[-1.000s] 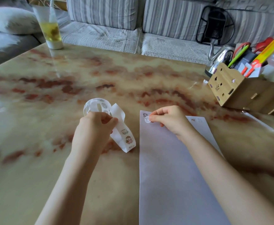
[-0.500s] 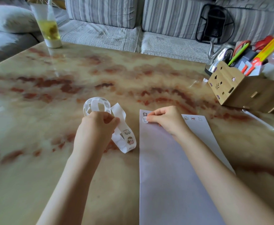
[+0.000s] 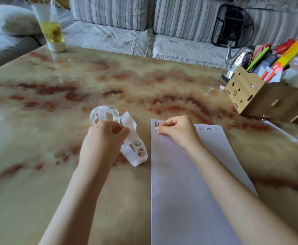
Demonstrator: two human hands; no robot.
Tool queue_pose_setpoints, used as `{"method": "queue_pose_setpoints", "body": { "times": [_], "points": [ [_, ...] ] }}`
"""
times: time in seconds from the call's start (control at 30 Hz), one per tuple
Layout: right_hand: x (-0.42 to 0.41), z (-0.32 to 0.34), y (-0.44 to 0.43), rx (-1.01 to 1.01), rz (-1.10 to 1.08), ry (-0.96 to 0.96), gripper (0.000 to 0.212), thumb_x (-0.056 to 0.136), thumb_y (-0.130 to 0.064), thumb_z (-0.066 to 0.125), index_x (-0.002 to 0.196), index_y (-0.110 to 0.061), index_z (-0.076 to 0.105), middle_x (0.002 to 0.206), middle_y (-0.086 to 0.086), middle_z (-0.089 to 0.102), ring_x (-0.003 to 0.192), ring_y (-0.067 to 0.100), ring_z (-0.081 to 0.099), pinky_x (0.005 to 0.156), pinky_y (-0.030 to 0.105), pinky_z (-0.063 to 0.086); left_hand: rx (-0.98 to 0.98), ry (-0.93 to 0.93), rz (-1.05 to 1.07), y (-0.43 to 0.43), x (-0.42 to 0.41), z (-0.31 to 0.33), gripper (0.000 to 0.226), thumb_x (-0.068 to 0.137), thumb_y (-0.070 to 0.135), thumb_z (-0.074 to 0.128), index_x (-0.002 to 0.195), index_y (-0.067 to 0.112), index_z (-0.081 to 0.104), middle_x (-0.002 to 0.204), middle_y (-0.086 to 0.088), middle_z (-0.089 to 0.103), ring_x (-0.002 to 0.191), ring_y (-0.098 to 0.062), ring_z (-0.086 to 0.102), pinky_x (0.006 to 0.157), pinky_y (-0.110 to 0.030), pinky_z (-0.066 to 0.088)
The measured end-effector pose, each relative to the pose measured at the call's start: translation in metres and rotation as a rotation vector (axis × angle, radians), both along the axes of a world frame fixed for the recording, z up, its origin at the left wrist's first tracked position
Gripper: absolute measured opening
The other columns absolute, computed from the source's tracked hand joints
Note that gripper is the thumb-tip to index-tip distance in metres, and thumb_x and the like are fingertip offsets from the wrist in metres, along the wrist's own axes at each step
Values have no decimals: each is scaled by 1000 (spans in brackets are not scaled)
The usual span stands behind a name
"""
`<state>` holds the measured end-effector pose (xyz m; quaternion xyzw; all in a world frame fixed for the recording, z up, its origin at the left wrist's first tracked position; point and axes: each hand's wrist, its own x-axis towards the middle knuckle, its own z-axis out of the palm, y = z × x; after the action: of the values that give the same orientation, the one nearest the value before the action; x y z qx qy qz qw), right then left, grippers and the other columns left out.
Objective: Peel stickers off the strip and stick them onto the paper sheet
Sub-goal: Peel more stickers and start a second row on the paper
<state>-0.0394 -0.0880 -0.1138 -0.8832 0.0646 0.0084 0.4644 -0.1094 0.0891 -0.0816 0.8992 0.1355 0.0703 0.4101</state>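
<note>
Your left hand [image 3: 105, 138] pinched the white, looped sticker strip [image 3: 133, 124] beside the paper sheet [image 3: 180, 191]; your right hand [image 3: 177, 132] pinched a pale sticker [image 3: 156, 130] at its top corner; marbled surface [image 3: 74, 82]; striped sofa [image 3: 109, 15] behind.

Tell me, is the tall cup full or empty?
Partly full. Yellow liquid sits low in the cup; above it the cup looks empty.
</note>
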Motion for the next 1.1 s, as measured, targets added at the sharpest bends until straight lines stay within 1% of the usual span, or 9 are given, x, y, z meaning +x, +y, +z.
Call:
{"method": "queue_pose_setpoints", "body": {
  "times": [0.13, 0.4, 0.57, 0.67, 0.73, 0.87, 0.93, 1.0, 1.1],
  "points": [
    [1, -1, 1, -12, -5, -9, 5, 68, -20, 75, 67, -20, 71, 67, -9, 68, 73, 17, 64, 72, 33, 49, -3, 4, 1, 0, 0, 0, 20, 86, 28, 58, 73, 18, 68, 65, 2, 67, 56, -16, 55, 48, -24, 36],
    [-1, -1, 3, -64, 4, -39, 10, 71, -20, 74, 65, -23, 66, 65, -10, 65, 71, 16, 63, 71, 32, 50, -2, 12, 6, -1, 1, 0, 20, 87, 30, 58, 72, 20, 67, 66, 3, 67, 56, -13, 53, 49, -24, 34],
    [-3, -1, 2, -66, 26, -59, 12, 73, -21, 76, 68, -23, 65, 61, -13, 59, 65, 11, 57, 66, 28, 43, 7, 2, 4, -1, 0, 0, 19, 87, 30, 59, 76, 18, 69, 70, -4, 69, 58, -20, 56, 50, -24, 37],
    [-2, -2, -1, -40, 32, -63, 15, 72, -22, 78, 77, -24, 64, 63, -12, 55, 62, 8, 53, 68, 29, 43, 14, 2, 5, -1, 0, 0, 19, 87, 30, 58, 76, 18, 69, 71, -5, 69, 56, -19, 55, 49, -24, 36],
    [1, -3, -2, -46, 31, -49, 23, 73, -23, 78, 85, -25, 58, 68, -11, 54, 66, 10, 53, 71, 31, 44, 15, 5, 5, -2, 0, 1, 19, 87, 30, 58, 76, 18, 69, 71, -5, 69, 55, -19, 55, 48, -24, 36],
    [3, -4, -4, -27, 12, -51, 20, 75, -25, 76, 82, -25, 57, 71, -12, 55, 70, 11, 55, 73, 33, 46, 2, 5, 5, -2, -1, 1, 19, 87, 29, 58, 74, 18, 68, 70, -3, 69, 55, -20, 56, 47, -24, 36],
    [2, -3, -3, -31, 2, -52, 22, 74, -32, 77, 84, -24, 59, 73, -13, 55, 69, 9, 54, 69, 29, 43, -20, 9, 1, -2, 0, 2, 19, 87, 30, 58, 75, 19, 68, 69, 0, 68, 56, -17, 56, 47, -22, 36],
    [0, -4, -1, -89, 11, -52, 22, 75, -32, 76, 87, -23, 60, 73, -14, 55, 70, 7, 54, 66, 27, 40, -58, 12, -11, -3, 1, 2, 16, 88, 31, 58, 77, 23, 68, 68, 6, 65, 54, -8, 54, 44, -16, 35],
    [-1, -4, -1, -150, -1, -78, 6, 83, -24, 65, 87, -24, 60, 71, -14, 55, 72, 10, 55, 63, 26, 38, -151, -16, -29, -5, 2, 4, 13, 87, 32, 60, 78, 26, 66, 67, 7, 63, 45, -2, 51, 38, -8, 36]
  ]
}}
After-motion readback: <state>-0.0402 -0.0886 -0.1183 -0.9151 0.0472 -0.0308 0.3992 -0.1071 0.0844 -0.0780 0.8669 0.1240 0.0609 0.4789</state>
